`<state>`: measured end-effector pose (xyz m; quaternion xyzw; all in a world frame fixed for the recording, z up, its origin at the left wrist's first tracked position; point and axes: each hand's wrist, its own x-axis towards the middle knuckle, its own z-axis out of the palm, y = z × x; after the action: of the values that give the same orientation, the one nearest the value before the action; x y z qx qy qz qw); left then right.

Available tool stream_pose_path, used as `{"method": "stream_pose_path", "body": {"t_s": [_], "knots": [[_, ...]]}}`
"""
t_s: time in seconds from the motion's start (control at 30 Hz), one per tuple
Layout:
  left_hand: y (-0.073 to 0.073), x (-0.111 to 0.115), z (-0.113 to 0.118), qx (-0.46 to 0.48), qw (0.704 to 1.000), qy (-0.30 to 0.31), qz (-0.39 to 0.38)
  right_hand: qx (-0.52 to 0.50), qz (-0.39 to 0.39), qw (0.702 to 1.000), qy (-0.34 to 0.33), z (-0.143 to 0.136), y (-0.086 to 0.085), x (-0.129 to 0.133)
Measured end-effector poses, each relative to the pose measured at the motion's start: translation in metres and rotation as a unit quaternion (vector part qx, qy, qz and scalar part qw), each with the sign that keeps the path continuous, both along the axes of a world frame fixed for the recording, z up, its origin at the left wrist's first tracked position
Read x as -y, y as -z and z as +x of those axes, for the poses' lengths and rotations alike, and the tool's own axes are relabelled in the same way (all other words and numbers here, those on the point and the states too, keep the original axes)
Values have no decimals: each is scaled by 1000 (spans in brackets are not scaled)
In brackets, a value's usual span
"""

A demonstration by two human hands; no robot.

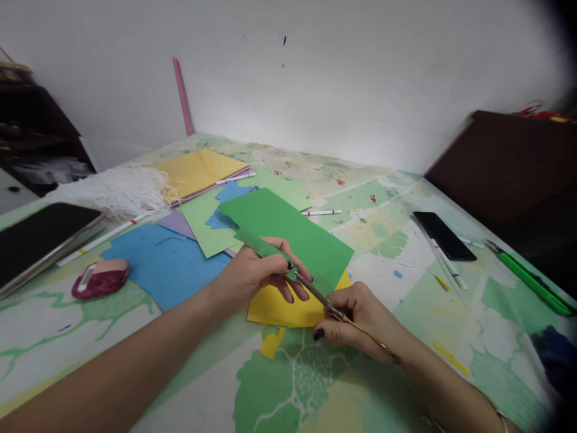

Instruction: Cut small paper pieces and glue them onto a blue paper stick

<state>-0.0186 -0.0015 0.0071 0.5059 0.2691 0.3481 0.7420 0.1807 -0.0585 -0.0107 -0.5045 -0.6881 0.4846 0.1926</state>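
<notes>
The left forearm (148,349) slants in from 8 o'clock, the left hand (265,269) pinching at 6 o'clock, while the right forearm (442,373) enters from 4 o'clock, the right hand (364,319) curled closed at 5 o'clock

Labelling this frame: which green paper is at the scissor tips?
The narrow green paper strip, pinched in the left hand, at the tips of the metal scissors; the broad green sheet and pale-green sheet are beyond it.
</notes>
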Motion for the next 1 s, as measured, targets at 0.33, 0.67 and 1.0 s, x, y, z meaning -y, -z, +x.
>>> {"method": "stream_pose_path", "body": {"t_s": [0.33,0.67,1.0], "knots": [[1,1,0,-24,999,-19,31,-2,16,1000,-1,0,-2,1],[0,3,0,-61,992,-77,78,-110,28,985,132,-8,-2,4],[5,24,17,-161,985,-32,52,-206,37,952,221,-19,-1,8]]}}
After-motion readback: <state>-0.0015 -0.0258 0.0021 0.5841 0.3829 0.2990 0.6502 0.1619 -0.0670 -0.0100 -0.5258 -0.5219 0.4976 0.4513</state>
